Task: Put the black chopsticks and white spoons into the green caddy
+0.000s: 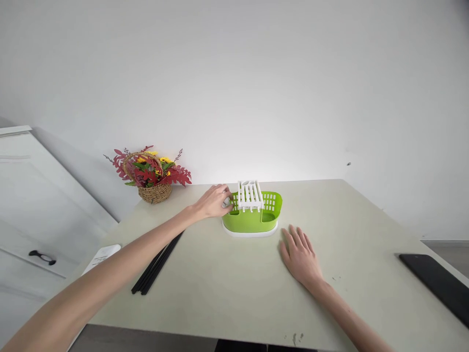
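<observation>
A green plastic caddy (249,223) with square holes in its back wall stands upright on a white oval base (250,234). Across its middle sits a slotted white rack (250,194) with small hooks along the front. My left hand (215,200) is at the caddy's left end, fingers curled inward by the rim. Something small and pale shows between thumb and fingers, too hidden to name. Flat on the table, my right hand (301,255) lies to the right of the caddy and in front of it, fingers stretched out and holding nothing.
Several thin black sticks (157,266) lie beneath my left forearm. A wicker basket (156,193) of artificial flowers stands at the back left. There is a white printed item (106,253) at the left edge and a black flat object (436,283) at the right edge.
</observation>
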### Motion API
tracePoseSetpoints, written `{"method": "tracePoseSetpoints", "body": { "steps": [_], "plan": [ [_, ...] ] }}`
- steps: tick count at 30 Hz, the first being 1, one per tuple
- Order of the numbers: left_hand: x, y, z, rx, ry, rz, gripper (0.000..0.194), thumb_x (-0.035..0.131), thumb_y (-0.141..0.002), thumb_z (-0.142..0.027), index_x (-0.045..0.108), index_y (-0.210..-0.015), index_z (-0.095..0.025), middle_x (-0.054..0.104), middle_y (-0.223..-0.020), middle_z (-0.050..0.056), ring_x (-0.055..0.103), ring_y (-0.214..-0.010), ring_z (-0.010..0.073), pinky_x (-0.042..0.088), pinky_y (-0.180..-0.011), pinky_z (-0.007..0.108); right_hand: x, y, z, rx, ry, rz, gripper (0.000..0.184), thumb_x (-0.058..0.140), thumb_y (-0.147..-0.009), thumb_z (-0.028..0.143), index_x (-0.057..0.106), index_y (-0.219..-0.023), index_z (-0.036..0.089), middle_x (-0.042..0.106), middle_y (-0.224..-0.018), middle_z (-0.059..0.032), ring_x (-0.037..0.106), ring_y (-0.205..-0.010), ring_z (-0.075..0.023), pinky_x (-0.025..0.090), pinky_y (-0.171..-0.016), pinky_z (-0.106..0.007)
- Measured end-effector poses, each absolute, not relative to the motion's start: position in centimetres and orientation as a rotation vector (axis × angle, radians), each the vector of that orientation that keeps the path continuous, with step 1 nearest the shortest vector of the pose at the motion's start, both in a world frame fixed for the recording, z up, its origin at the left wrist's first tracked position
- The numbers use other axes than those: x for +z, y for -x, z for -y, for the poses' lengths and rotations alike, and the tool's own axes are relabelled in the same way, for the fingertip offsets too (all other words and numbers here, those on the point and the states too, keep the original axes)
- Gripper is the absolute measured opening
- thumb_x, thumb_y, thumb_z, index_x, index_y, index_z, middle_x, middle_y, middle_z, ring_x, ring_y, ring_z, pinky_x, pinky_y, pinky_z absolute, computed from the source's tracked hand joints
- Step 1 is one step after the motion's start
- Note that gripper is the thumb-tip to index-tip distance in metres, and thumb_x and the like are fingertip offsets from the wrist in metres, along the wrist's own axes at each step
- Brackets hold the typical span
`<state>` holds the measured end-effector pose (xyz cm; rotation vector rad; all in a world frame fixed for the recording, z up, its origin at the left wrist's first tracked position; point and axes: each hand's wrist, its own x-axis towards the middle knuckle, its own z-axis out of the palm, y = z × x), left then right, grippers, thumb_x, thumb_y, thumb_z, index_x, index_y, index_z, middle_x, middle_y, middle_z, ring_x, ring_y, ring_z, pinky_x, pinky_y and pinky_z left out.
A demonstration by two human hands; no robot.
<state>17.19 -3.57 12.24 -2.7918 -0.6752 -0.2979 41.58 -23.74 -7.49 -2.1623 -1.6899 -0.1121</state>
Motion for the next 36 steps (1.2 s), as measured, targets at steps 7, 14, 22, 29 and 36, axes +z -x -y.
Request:
{"method": "tracePoseSetpoints", "body": {
  "steps": [7, 14, 22, 29, 36],
  "plan": [
    [12.9, -17.1, 4.4, -0.199, 2.784, 0.688, 0.029, 0.060, -0.090, -0.043, 0.074, -0.100, -0.019, 0.070, -0.099, 0.009, 0.068, -0.095, 0.0254, 0.053, -0.081, 0.034, -7.3, -41.5, 23.7, -0.110, 2.164, 1.691, 0.058, 0.030, -0.106, 0.038, 0.050, -0.153, 0.011, 0.039, -0.165, -0.0139, 0.026, -0.156, -0.0316, 0.021, -0.127, -0.047],
    [12.9, -16.0, 4.6, -0.257, 2.823, 0.621, 0.033, 0.060, -0.091, -0.050, 0.073, -0.097, -0.021, 0.072, -0.101, 0.006, 0.070, -0.094, 0.0227, 0.052, -0.078, 0.031, -7.3, -41.5, 23.7, -0.115, 2.172, 1.693, 0.057, 0.032, -0.106, 0.037, 0.051, -0.153, 0.011, 0.040, -0.165, -0.0139, 0.027, -0.156, -0.0314, 0.021, -0.128, -0.047],
    [11.8, -15.4, 3.9, -0.458, 2.815, 0.509, 0.025, 0.062, -0.088, -0.042, 0.073, -0.094, -0.020, 0.072, -0.094, 0.006, 0.068, -0.088, 0.0216, 0.052, -0.082, 0.033, -7.1, -41.6, 23.9, -0.113, 2.173, 1.700, 0.057, 0.032, -0.106, 0.037, 0.050, -0.153, 0.011, 0.039, -0.165, -0.0141, 0.026, -0.156, -0.0312, 0.021, -0.128, -0.047],
    [11.3, -15.7, 3.7, -0.525, 2.775, 0.487, 0.018, 0.060, -0.088, -0.032, 0.072, -0.088, -0.019, 0.071, -0.086, 0.005, 0.066, -0.081, 0.0206, 0.052, -0.076, 0.032, -7.3, -41.6, 23.9, -0.153, 2.168, 1.702, 0.057, 0.030, -0.106, 0.038, 0.051, -0.152, 0.011, 0.041, -0.164, -0.0137, 0.028, -0.156, -0.0317, 0.023, -0.127, -0.048],
    [11.4, -16.7, 3.9, -0.519, 2.761, 0.443, 0.017, 0.058, -0.088, -0.027, 0.072, -0.081, -0.020, 0.071, -0.080, 0.005, 0.065, -0.077, 0.0195, 0.052, -0.077, 0.032, -7.5, -41.7, 23.9, -0.157, 2.148, 1.697, 0.057, 0.031, -0.106, 0.038, 0.051, -0.152, 0.011, 0.041, -0.164, -0.0144, 0.027, -0.156, -0.0310, 0.023, -0.127, -0.049]
  ]
}}
